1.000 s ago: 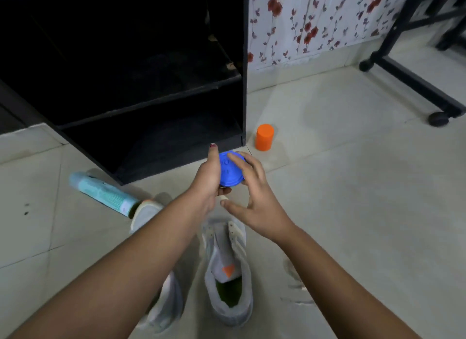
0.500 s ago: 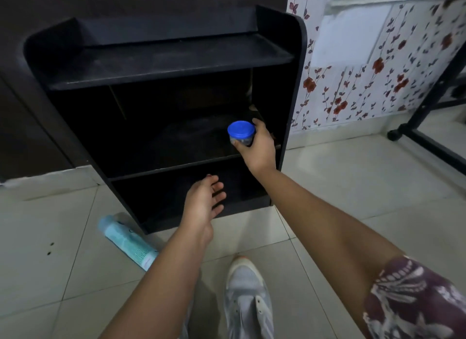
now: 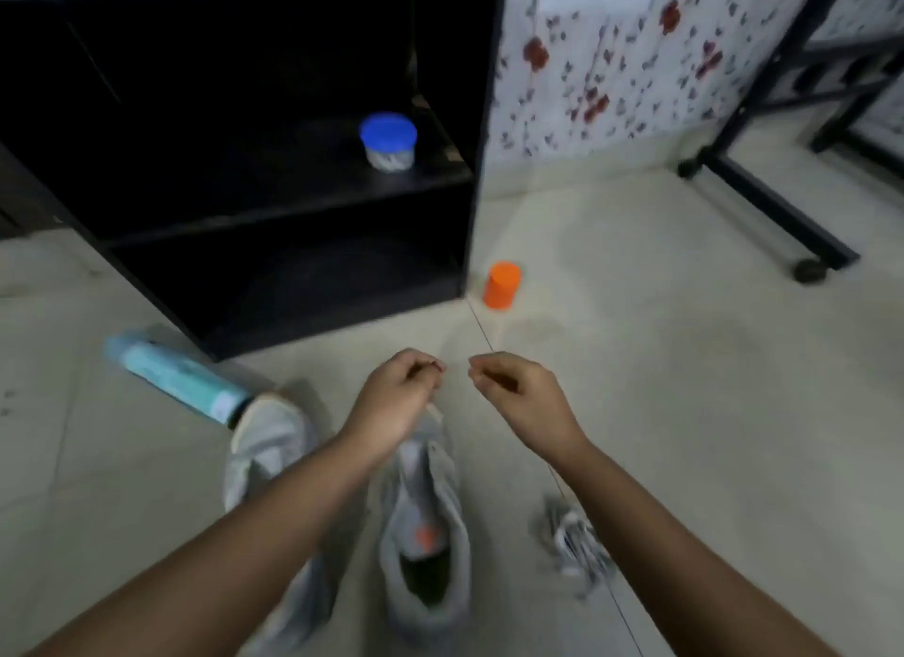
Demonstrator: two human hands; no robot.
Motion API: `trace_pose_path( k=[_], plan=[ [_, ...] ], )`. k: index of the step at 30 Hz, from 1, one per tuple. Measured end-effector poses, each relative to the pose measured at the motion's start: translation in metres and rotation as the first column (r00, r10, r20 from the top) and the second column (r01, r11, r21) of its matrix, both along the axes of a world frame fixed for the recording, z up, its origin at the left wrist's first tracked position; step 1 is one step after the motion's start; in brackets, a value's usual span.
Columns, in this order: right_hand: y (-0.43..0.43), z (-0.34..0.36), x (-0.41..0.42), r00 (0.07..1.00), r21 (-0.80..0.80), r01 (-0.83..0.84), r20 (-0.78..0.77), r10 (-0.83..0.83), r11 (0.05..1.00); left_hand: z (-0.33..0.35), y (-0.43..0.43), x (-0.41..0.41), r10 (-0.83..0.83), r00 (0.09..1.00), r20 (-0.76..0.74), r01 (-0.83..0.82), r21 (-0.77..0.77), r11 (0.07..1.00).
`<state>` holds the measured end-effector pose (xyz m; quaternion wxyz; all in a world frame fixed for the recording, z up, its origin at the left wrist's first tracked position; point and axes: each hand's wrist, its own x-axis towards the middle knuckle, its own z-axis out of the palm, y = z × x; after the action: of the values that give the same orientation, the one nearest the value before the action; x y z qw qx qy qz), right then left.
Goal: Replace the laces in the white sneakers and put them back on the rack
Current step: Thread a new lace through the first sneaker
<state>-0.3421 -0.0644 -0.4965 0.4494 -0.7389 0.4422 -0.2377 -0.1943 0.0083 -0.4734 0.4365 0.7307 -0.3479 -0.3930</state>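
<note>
2 white sneakers (image 3: 425, 534) sit on the floor (image 3: 685, 412) at the person's feet, toes towards the rack. Their mouths gape, and I can make out no laces threaded in them. A tangle of laces (image 3: 575, 541) lies just to their right, handy for threading, I'd guess. Over the toe of the right-hand shoe the left hand (image 3: 396, 397) and right hand (image 3: 518, 392) hover close together. Each has its fingers curled in, thumb to forefinger, and the blur hides whether a thin lace runs between them. Further off, a teal tube (image 3: 171, 375) lies by the left shoe. An orange bottle (image 3: 501, 285) stands beside the corner of the black rack (image 3: 482, 118). A blue-lidded jar (image 3: 389, 143) sits on the rack's shelf, likely put there out of the way.
</note>
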Motion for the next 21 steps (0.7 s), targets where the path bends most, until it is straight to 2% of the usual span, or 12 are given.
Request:
trace_pose_path(
  k=[2, 4, 8, 10, 12, 14, 16, 18, 21],
  plan=[
    [0.029, -0.026, -0.056, 0.986, 0.062, 0.086, -0.149, -0.076, 0.994, -0.017, 0.017, -0.023, -0.212, 0.966, 0.148, 0.206, 0.052, 0.977],
    [0.06, -0.049, -0.103, 0.95, 0.043, 0.112, -0.297, -0.094, 0.993, -0.026, 0.036, -0.045, -0.377, 0.884, 0.276, 0.353, 0.135, 0.926],
    [0.108, -0.092, -0.153, 0.796, -0.165, -0.049, -0.602, -0.061, 0.985, -0.04, 0.058, -0.077, -0.6, 0.637, 0.484, 0.561, 0.243, 0.791],
    [0.115, -0.103, -0.161, 0.774, -0.223, 0.014, -0.614, -0.152, 0.975, -0.047, 0.065, -0.091, -0.671, 0.533, 0.516, 0.627, 0.291, 0.722],
    [0.113, -0.103, -0.157, 0.829, -0.172, 0.175, -0.506, -0.239, 0.97, -0.051, 0.067, -0.101, -0.693, 0.503, 0.517, 0.641, 0.314, 0.7],
    [0.109, -0.096, -0.151, 0.896, 0.043, 0.34, -0.319, -0.309, 0.94, -0.056, 0.065, -0.107, -0.695, 0.527, 0.49, 0.625, 0.331, 0.707],
    [0.107, -0.073, -0.146, 0.903, 0.137, 0.421, -0.155, -0.4, 0.897, -0.06, 0.061, -0.113, -0.696, 0.554, 0.457, 0.628, 0.319, 0.71],
    [0.104, -0.038, -0.143, 0.902, 0.246, 0.416, 0.015, -0.432, 0.876, -0.058, 0.053, -0.121, -0.718, 0.572, 0.397, 0.683, 0.254, 0.685],
    [0.089, 0.024, -0.141, 0.877, 0.416, 0.209, 0.321, -0.358, 0.885, -0.031, 0.039, -0.136, -0.731, 0.669, 0.132, 0.73, 0.066, 0.68]
  ],
)
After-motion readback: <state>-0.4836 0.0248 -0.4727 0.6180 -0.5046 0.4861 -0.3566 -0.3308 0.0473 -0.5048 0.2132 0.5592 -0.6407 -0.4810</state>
